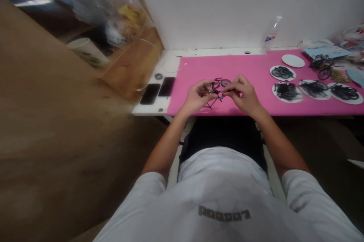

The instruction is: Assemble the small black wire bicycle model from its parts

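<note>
A small black model bicycle (215,87) is between my two hands, above the pink mat (222,68). My left hand (198,96) is closed around its frame from the left. From the right, the fingers of my right hand (241,93) are pinched at the bicycle, near a small wheel (226,82). Whether the right fingertips hold a separate small part or the bicycle itself, I cannot make out. Thin black pieces (209,105) show just below my left hand.
On the right, several white plates (292,60) stand, most bearing black parts (287,90). Another black model bicycle (324,68) is behind them. A clear bottle (273,31) stands by the wall. Two dark phones (150,94) and a small round object (158,76) lie at the left end.
</note>
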Demonstrator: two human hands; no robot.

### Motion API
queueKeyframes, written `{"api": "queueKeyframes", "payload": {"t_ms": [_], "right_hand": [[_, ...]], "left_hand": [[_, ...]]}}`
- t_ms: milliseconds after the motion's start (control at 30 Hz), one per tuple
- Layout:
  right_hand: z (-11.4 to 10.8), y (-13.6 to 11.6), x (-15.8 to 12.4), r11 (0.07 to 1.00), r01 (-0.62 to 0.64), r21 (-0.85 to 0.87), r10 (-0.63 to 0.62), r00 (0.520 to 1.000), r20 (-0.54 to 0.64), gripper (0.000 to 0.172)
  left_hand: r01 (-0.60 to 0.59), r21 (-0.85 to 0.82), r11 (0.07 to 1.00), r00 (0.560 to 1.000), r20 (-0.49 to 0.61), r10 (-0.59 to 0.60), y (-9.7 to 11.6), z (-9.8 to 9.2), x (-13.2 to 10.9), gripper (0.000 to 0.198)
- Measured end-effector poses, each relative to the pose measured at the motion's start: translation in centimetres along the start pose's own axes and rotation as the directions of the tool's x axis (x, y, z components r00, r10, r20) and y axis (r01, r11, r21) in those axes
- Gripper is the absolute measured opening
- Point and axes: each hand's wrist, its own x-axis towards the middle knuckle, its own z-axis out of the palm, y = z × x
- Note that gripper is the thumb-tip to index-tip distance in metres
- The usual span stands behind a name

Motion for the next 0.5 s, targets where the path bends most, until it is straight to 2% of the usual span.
{"api": "queueKeyframes", "payload": {"t_ms": [167, 500], "right_hand": [[-0.14, -0.06, -0.02, 0.999, 0.035, -0.042, -0.033, 0.998, 0.046, 0.027], [0.59, 0.23, -0.55, 0.966, 0.056, -0.253, -0.022, 0.990, 0.137, 0.021]], "left_hand": [[0.003, 0.031, 1.000, 1.000, -0.006, -0.003, 0.42, 0.00, 0.01, 0.054], [-0.018, 0.195, 0.981, 0.997, -0.064, 0.031, 0.76, -0.03, -0.09, 0.035]]}}
